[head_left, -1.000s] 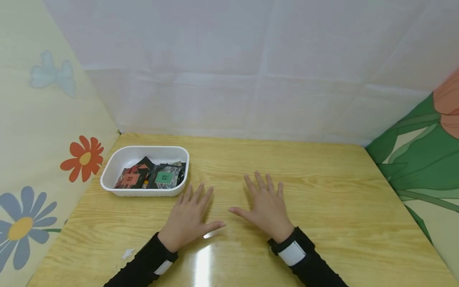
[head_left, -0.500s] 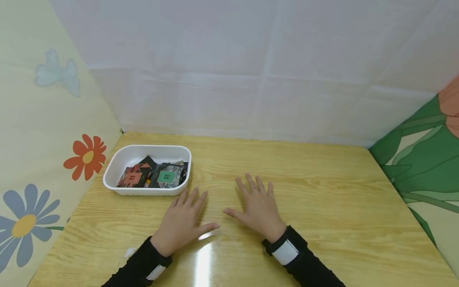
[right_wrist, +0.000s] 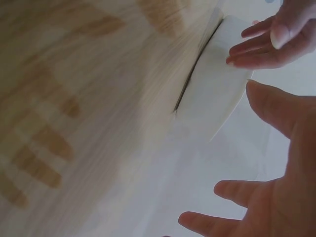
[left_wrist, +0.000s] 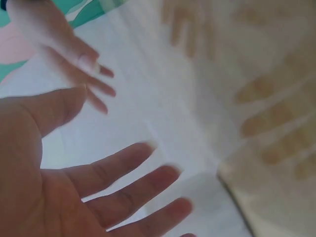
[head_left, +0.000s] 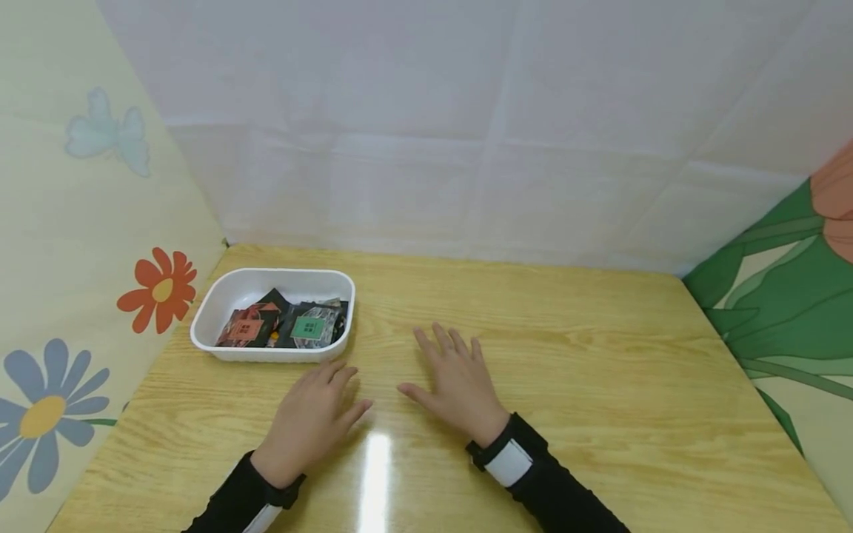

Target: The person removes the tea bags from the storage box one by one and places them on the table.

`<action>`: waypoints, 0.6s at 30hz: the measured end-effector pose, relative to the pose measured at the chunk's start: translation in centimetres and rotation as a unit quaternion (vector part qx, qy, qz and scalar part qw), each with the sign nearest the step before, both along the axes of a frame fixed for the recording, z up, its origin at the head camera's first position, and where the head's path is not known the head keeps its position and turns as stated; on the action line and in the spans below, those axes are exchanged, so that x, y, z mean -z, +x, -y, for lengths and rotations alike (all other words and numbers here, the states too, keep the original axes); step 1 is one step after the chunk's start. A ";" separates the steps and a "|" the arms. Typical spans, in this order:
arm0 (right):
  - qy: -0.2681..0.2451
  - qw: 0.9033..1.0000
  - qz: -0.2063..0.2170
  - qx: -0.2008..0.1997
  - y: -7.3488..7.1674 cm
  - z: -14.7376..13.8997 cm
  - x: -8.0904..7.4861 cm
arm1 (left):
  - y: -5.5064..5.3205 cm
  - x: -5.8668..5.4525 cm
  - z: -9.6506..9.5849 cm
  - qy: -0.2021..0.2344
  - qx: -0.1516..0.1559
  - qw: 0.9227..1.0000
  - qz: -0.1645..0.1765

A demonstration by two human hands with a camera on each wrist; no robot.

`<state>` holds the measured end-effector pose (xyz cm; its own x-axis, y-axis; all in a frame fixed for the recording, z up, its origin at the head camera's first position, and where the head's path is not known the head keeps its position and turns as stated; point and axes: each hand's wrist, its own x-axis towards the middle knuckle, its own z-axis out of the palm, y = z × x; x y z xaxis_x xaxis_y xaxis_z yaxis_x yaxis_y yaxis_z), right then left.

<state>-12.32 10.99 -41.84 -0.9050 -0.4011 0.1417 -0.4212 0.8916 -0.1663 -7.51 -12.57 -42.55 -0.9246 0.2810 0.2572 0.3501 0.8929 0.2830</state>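
White cloth [head_left: 466, 141] backs a wooden table [head_left: 620, 385]; a tray [head_left: 266, 355] keeps packets [head_left: 309, 329] corralled at far left. Left hand [head_left: 303, 422], near it, and right hand [head_left: 460, 389] hold nothing, fingers apart, probably hovering.

Two grips [head_left: 305, 422] [head_left: 460, 386], two wristbands [head_left: 276, 490] [head_left: 509, 459], one tray [head_left: 273, 355], one table [head_left: 600, 370], at least two packets [head_left: 246, 330] [head_left: 309, 328] show.

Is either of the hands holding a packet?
No, the left hand and right hand are empty, and the packets lie in the white tray.
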 end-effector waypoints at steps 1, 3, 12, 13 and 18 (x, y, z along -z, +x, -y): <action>0.000 1.000 0.000 -0.002 0.0 0.3 0.0 | 0.0 -0.2 0.2 0.006 -0.010 1.000 -0.004; -0.003 1.000 0.006 -0.006 -0.1 0.7 -0.1 | 0.0 -0.8 0.7 0.020 -0.034 0.999 -0.004; -0.012 0.999 0.022 -0.031 -0.3 3.1 -0.1 | -0.1 -1.9 2.3 0.069 -0.088 0.993 -0.035; -0.013 0.999 0.026 -0.034 -0.4 3.4 -0.1 | -0.1 -1.8 2.5 0.071 -0.090 0.992 -0.045; -0.028 0.997 0.040 -0.059 -0.6 5.1 -0.5 | -0.4 -2.1 3.6 0.082 -0.126 0.980 -0.126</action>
